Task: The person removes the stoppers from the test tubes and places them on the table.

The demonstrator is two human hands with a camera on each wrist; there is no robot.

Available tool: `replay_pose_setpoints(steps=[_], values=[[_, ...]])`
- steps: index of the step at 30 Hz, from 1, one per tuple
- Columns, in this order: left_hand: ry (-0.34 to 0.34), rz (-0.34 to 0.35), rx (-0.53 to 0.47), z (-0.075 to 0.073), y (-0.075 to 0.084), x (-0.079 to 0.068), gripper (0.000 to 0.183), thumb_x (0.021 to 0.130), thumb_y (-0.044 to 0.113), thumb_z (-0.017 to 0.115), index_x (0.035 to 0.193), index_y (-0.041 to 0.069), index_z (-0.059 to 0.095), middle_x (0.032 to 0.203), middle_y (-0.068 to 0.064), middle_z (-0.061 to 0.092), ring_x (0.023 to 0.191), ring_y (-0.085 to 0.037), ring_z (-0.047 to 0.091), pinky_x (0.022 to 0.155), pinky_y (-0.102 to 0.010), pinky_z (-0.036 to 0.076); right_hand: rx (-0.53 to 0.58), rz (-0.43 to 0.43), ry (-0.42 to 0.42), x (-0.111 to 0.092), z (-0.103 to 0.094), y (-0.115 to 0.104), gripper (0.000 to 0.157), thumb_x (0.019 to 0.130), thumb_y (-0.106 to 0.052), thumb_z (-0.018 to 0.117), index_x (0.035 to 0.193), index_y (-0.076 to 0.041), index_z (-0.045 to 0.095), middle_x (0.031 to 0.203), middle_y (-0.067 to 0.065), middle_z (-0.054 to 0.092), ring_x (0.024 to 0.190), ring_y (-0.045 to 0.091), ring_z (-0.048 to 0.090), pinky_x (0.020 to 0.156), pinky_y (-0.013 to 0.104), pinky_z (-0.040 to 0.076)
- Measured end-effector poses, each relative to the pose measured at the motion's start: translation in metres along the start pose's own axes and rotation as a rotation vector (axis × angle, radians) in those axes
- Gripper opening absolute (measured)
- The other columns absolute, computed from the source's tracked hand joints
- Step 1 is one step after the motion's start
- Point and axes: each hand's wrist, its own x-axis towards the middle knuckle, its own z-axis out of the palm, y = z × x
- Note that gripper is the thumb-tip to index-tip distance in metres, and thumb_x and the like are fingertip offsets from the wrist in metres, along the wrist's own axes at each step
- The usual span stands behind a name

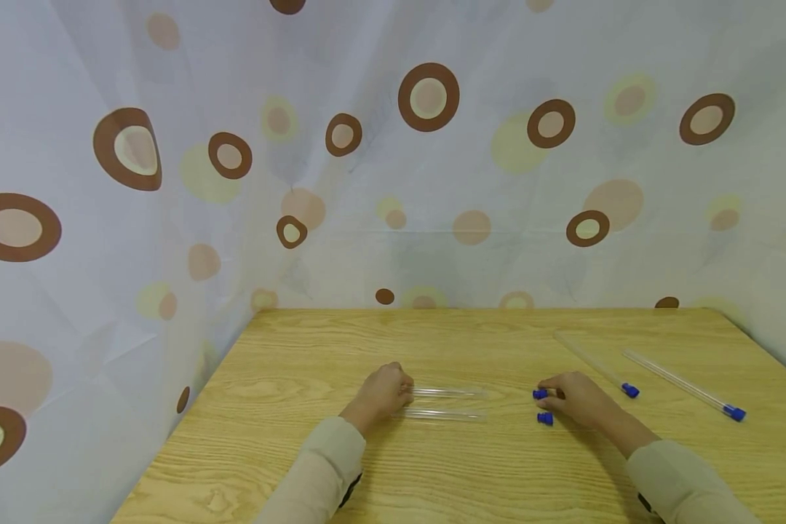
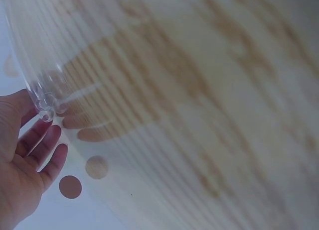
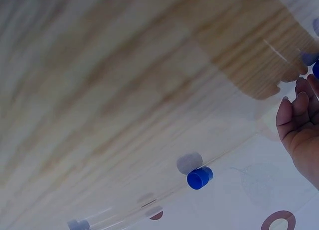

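My left hand (image 1: 385, 393) rests low over the table and pinches the closed end of a clear test tube (image 1: 448, 391) between thumb and fingers. A second clear test tube (image 1: 442, 415) lies nearly parallel, just nearer to me. In the left wrist view the tube ends (image 2: 46, 114) sit close together by the thumb and fingertips. My right hand (image 1: 579, 399) holds a blue cap (image 1: 540, 394) between thumb and forefinger. Another blue cap (image 1: 545, 418) lies on the wood just below those fingertips. In the right wrist view the held cap (image 3: 316, 69) is cut by the frame edge.
To the right lie two more clear tubes, each with a blue cap (image 1: 630, 390) or blue cap (image 1: 734, 413) on its near end. The wood-grain table (image 1: 471, 480) meets a light curtain (image 1: 485, 167) with brown circles at its back and left.
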Motion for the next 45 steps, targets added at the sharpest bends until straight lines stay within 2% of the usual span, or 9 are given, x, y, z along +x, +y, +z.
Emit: replay_pose_setpoints(steps=[12,17,21,25,29,35,40,42,45], values=[[0.002,-0.012,0.001,0.000,0.001,0.000,0.020,0.086,0.020,0.067,0.100,0.006,0.071,0.094,-0.006,0.062,0.083,-0.016,0.058,0.071,-0.024,0.053,-0.031,-0.020,0.007,-0.002,-0.001,0.004,0.037,0.084,-0.017,0.066,0.107,0.011,0.063,0.058,-0.007,0.046,0.050,0.001,0.031,0.046,0.018,0.029],[0.004,-0.027,-0.040,-0.002,0.000,0.000,0.026,0.088,0.018,0.064,0.108,0.002,0.068,0.098,-0.009,0.063,0.090,-0.020,0.061,0.079,-0.029,0.054,-0.050,-0.040,0.014,-0.004,-0.004,0.003,0.034,0.084,-0.017,0.066,0.105,0.011,0.064,0.058,-0.007,0.047,0.051,0.000,0.031,0.046,0.018,0.030],[0.009,-0.034,-0.088,-0.005,0.000,-0.002,0.030,0.089,0.020,0.063,0.111,0.000,0.066,0.102,-0.011,0.062,0.094,-0.022,0.061,0.083,-0.032,0.054,-0.037,-0.013,0.001,-0.007,-0.006,0.002,0.035,0.086,-0.018,0.065,0.107,0.011,0.063,0.060,-0.007,0.048,0.051,0.001,0.032,0.046,0.019,0.030],[0.042,-0.022,-0.099,-0.007,0.001,-0.003,0.031,0.088,0.021,0.065,0.109,-0.001,0.066,0.103,-0.011,0.062,0.094,-0.022,0.060,0.083,-0.031,0.054,-0.031,0.037,0.012,-0.011,-0.009,0.001,0.035,0.086,-0.015,0.064,0.108,0.012,0.062,0.064,-0.004,0.051,0.053,0.003,0.034,0.048,0.020,0.031],[0.085,0.006,-0.087,-0.008,0.002,-0.004,0.030,0.087,0.022,0.065,0.106,-0.001,0.067,0.102,-0.010,0.063,0.094,-0.022,0.061,0.082,-0.029,0.054,-0.086,0.043,0.071,-0.015,-0.011,0.003,0.030,0.085,-0.011,0.065,0.104,0.012,0.064,0.070,-0.001,0.055,0.056,0.004,0.037,0.049,0.020,0.034],[0.159,0.072,-0.025,-0.008,0.007,-0.003,0.026,0.086,0.023,0.067,0.101,0.001,0.070,0.097,-0.008,0.066,0.090,-0.020,0.063,0.079,-0.027,0.055,-0.148,0.069,0.109,-0.021,-0.015,0.007,0.023,0.084,-0.012,0.065,0.097,0.007,0.067,0.069,0.000,0.056,0.057,0.006,0.040,0.049,0.020,0.036],[0.189,0.088,0.004,-0.007,0.011,-0.002,0.027,0.086,0.025,0.067,0.100,0.003,0.071,0.096,-0.008,0.067,0.090,-0.020,0.064,0.080,-0.027,0.055,-0.153,0.095,0.144,-0.027,-0.020,0.008,0.030,0.083,-0.011,0.066,0.100,0.013,0.064,0.084,0.019,0.065,0.070,0.025,0.060,0.059,0.036,0.053],[0.202,0.091,0.014,-0.006,0.012,-0.001,0.027,0.085,0.026,0.068,0.100,0.004,0.071,0.096,-0.007,0.068,0.089,-0.019,0.064,0.080,-0.027,0.055,-0.170,0.100,0.180,-0.030,-0.021,0.008,0.031,0.083,-0.013,0.067,0.100,0.013,0.063,0.090,0.024,0.064,0.077,0.033,0.062,0.065,0.044,0.055],[0.219,0.091,0.031,-0.006,0.015,0.000,0.027,0.085,0.028,0.069,0.100,0.005,0.071,0.096,-0.007,0.068,0.090,-0.019,0.064,0.080,-0.028,0.054,-0.197,0.105,0.242,-0.034,-0.021,0.010,0.033,0.081,-0.014,0.069,0.100,0.012,0.064,0.092,0.026,0.064,0.082,0.038,0.061,0.070,0.049,0.054]])
